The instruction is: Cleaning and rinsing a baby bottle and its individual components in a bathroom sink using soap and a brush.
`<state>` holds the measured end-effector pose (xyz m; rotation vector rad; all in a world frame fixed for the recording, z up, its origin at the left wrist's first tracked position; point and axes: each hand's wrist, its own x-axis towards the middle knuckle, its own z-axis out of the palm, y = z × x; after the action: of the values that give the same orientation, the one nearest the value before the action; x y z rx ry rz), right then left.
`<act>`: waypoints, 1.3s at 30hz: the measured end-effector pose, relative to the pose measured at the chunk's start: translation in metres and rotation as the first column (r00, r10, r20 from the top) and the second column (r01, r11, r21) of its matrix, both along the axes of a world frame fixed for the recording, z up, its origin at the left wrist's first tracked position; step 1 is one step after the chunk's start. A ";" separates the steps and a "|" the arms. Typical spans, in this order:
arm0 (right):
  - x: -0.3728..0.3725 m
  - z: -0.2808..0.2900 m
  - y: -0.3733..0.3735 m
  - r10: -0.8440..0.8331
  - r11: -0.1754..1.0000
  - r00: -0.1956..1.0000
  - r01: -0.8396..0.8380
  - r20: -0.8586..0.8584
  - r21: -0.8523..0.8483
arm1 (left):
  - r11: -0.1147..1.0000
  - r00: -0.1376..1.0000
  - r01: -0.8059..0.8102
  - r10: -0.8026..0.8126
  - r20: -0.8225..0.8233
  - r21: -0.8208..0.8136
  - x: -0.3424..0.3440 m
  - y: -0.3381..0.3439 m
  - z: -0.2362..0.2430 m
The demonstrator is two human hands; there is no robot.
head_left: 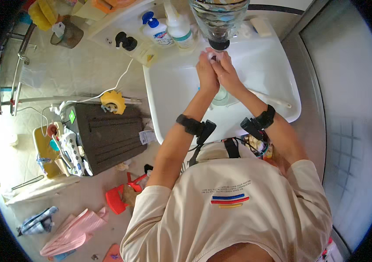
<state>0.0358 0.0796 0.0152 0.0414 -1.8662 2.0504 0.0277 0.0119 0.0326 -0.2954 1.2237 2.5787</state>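
Observation:
My left hand and my right hand are pressed together over the white sink, near its far side. Their fingers are closed around something small; a pale and dark bit shows between them, too little to name. Directly beyond the fingertips is a clear, ribbed vessel-like thing with a black end. Below my wrists, partly hidden by them, a pale green round container sits in the basin. A white long-handled tool lies to its right, its other end behind my right forearm.
A blue-topped white pump bottle, a white bottle and a black-topped pump bottle stand at the sink's far left. A dark ribbed box-shaped appliance is at left. A frosted glass panel borders the right.

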 end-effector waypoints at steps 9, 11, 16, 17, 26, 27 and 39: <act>-0.009 0.002 0.016 -0.161 0.947 0.968 0.098 0.191 0.305 | 0.571 0.795 -0.452 -0.091 -0.600 -0.685 0.014 -0.001 0.007; -0.008 0.001 0.016 -0.064 0.998 0.946 0.053 0.317 0.044 | 0.493 0.717 -0.527 -0.178 -0.674 -0.692 0.016 -0.002 0.006; 0.004 0.000 0.009 0.155 0.978 0.976 -0.174 0.155 0.115 | 0.907 0.984 -0.134 0.075 -0.159 -0.400 0.001 -0.023 0.008; 0.006 0.001 0.013 0.199 0.957 0.950 -0.241 0.240 0.162 | 0.884 0.976 -0.143 0.052 -0.210 -0.444 -0.005 -0.025 -0.007; 0.010 -0.006 0.023 0.057 0.942 0.958 -0.145 0.283 0.302 | 0.932 0.996 -0.079 0.090 0.015 -0.354 -0.016 -0.005 -0.005; 0.010 0.000 0.023 0.058 0.942 0.957 -0.147 0.284 0.303 | 0.956 0.984 -0.022 0.073 0.166 -0.291 -0.019 -0.006 -0.005; 0.006 0.019 0.026 -0.126 0.967 0.949 0.052 0.290 0.251 | 0.699 0.848 -0.356 -0.037 -0.529 -0.620 -0.002 0.006 0.005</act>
<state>0.0415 0.1052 0.0338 -0.3097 -2.2494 1.8406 0.0253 0.0177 0.0377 0.1779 2.4859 2.2531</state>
